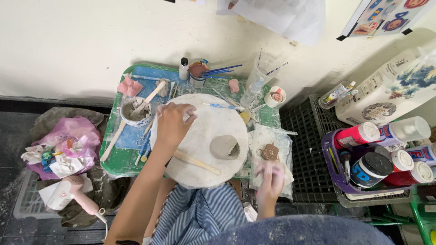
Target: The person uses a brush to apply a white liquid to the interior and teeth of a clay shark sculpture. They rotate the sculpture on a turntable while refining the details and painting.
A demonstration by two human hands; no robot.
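Observation:
My left hand rests on the left part of a round white work board, fingers curled around a small pale object that I cannot identify. A grey clay dome with a jagged cut edge sits on the board's right side. A flat wooden stick lies across the board near me. My right hand is blurred, lying on a clear plastic sheet right of the board, just below a brown clay lump. Whether it holds anything is unclear.
A green cutting mat lies under the board. A bowl of slip with a stick, brushes in a cup and a spray bottle stand behind. A pink hair dryer lies left; a black crate and paint bottles are right.

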